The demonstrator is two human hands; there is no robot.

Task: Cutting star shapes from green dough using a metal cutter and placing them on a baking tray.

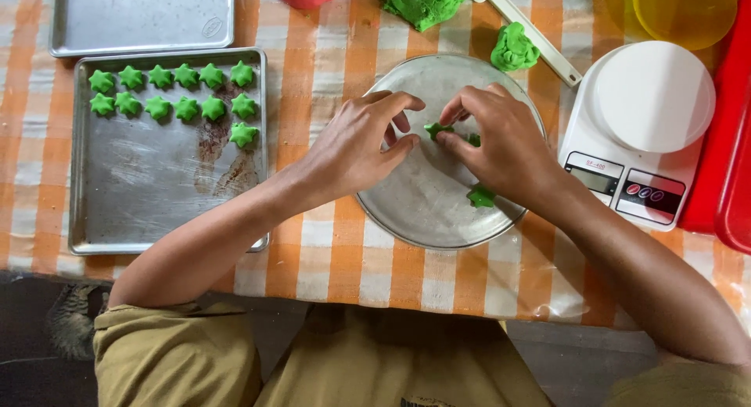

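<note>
A round metal plate (422, 211) lies on the checked cloth in front of me. Both hands work over it. My right hand (501, 145) pinches a small green star-shaped dough piece (435, 129) between thumb and fingertips. My left hand (360, 145) has its fingertips curled right beside that piece; whether it touches it I cannot tell. Another green star piece (480, 196) lies on the plate below my right hand, and a further bit of green dough (474, 139) peeks out under my right fingers.
A metal baking tray (156, 204) at left carries several green dough stars (174, 90) in rows. An empty tray (141, 16) lies behind it. A dough lump (512, 49), a bigger dough mass (422, 2), a white kitchen scale (641, 133) and red containers (724, 141) stand right.
</note>
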